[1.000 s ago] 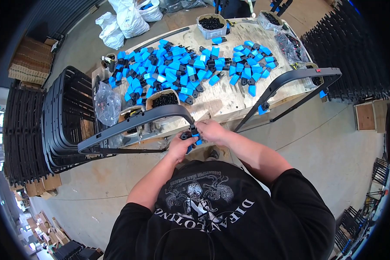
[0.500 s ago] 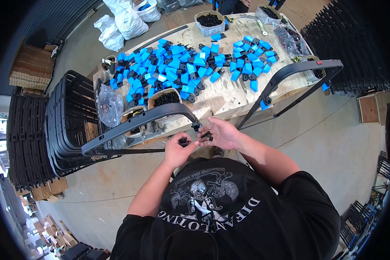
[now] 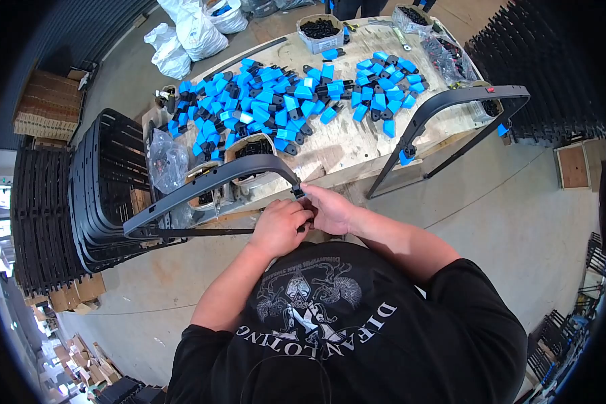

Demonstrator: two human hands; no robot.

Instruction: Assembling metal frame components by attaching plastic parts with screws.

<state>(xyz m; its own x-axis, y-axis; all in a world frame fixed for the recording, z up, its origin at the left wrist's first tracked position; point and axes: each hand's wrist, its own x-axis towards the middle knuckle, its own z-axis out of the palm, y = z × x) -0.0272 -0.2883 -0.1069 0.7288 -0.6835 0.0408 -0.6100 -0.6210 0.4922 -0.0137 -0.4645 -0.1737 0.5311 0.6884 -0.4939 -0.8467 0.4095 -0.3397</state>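
A curved black tubular frame (image 3: 212, 180) leans against the near left of the table, its bent end hanging before me. My left hand (image 3: 280, 226) is closed, fingers curled over a small black part (image 3: 304, 227) that shows only partly. My right hand (image 3: 328, 209) meets it from the right, fingers curled and mostly hidden, its thumb beside the black fitting (image 3: 297, 191) at the frame's end. The black bolts seen earlier in the right palm are now covered by the hands.
The wooden table (image 3: 337, 158) bears piles of blue-and-black plastic pieces (image 3: 249, 108). Boxes of black hardware (image 3: 320, 28) stand along its edges. Another black frame (image 3: 444, 101) leans at right. Stacked frames (image 3: 108, 188) stand at left, white sacks (image 3: 198, 34) beyond the table.
My left hand has moved up and right, turning over to meet the right hand. My right fingers have curled in from an open palm, hiding the bolts.
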